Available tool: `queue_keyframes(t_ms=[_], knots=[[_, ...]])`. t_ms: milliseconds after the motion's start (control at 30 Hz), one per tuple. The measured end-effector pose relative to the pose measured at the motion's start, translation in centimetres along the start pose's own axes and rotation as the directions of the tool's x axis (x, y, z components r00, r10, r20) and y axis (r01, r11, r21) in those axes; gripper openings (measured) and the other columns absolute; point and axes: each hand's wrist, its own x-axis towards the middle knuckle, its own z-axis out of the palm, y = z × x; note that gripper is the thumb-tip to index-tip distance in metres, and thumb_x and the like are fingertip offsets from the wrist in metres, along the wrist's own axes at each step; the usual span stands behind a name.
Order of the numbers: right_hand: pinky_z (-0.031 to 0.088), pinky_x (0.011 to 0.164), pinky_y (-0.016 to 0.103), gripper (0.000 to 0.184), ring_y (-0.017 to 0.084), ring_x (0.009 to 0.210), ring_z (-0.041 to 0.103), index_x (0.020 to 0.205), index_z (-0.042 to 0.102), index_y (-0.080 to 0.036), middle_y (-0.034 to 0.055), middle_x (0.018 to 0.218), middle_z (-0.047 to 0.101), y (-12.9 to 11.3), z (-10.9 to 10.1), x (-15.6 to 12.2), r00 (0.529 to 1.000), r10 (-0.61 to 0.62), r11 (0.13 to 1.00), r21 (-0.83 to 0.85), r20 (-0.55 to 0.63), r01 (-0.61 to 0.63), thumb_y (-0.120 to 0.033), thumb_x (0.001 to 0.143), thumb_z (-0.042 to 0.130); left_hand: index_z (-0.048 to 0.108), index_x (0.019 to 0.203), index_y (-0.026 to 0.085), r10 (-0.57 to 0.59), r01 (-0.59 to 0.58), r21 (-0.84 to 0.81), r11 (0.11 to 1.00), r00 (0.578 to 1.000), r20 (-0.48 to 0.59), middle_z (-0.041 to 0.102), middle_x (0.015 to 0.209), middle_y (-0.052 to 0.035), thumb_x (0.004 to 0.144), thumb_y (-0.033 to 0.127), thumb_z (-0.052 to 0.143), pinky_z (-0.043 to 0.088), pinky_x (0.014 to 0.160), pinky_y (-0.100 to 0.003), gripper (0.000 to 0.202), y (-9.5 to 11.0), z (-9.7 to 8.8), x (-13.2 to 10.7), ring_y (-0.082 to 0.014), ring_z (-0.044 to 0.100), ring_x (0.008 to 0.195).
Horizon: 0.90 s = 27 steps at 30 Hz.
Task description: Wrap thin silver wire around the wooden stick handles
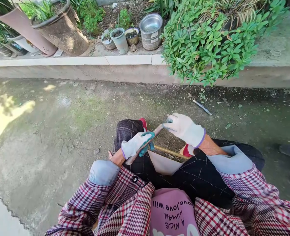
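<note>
I sit over a concrete yard with both hands in white and teal work gloves. My left hand (138, 145) is closed round the lower part of a thin brownish stick (157, 130) that slants up to the right. My right hand (184, 128) pinches the stick's upper end with its fingertips. Beneath my hands lie my knees in dark checked trousers, with red shoes showing. A yellowish rod (170, 152) runs under my right wrist across my lap.
A low concrete ledge (125, 60) crosses the far side, carrying plant pots, a metal bowl (151, 30) and a big leafy bush (208, 42). A short grey rod (202, 107) lies on the ground beyond my right hand.
</note>
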Motion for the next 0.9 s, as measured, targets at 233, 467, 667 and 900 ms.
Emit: queue_keyframes(t_ms=[233,467,667,900], knots=[[0.044,0.077,0.034,0.026,0.027,0.097,0.063,0.112,0.080,-0.025,0.0105,0.108,0.073,1.5,2.4,-0.1,0.984,0.022,0.988,0.155,-0.177,0.006,-0.023,0.097,0.058,0.071,0.103,0.016,-0.073,0.074,-0.033,0.997,0.997,0.039,0.070,0.063,-0.0025,0.082,0.056,0.075,0.035,0.032,-0.020,0.045,-0.7,-0.3,0.9,-0.0108,0.051,0.032],[0.045,0.080,0.035,0.028,0.026,0.096,0.063,0.114,0.081,-0.023,0.0105,0.104,0.073,2.9,3.6,-0.7,0.935,0.057,0.968,0.248,-0.350,0.034,-0.025,0.098,0.057,0.073,0.111,0.015,-0.041,0.046,-0.137,0.990,0.998,0.036,0.068,0.066,-0.0038,0.092,0.076,0.051,0.039,0.034,-0.020,0.067,-0.3,-0.8,-0.2,-0.0107,0.053,0.038],[0.042,0.075,0.035,0.029,0.027,0.095,0.061,0.114,0.080,-0.025,0.0094,0.105,0.073,2.8,3.4,-0.6,0.958,0.058,0.985,0.170,-0.282,-0.009,-0.022,0.095,0.059,0.072,0.114,0.015,-0.050,0.046,-0.166,0.985,0.999,-0.016,0.065,0.064,-0.0017,0.096,0.068,0.052,0.039,0.034,-0.020,0.059,-0.4,-1.1,-0.2,-0.0102,0.052,0.037],[0.042,0.074,0.035,0.029,0.029,0.098,0.060,0.117,0.078,-0.024,0.0117,0.110,0.072,2.5,3.2,-0.4,0.985,0.006,0.998,0.069,-0.174,0.006,-0.023,0.095,0.059,0.072,0.106,0.014,0.003,-0.005,-0.040,0.999,0.998,-0.057,0.066,0.062,-0.0005,0.088,0.060,0.068,0.041,0.035,-0.019,0.049,0.4,-0.3,-0.4,-0.0086,0.050,0.036]])
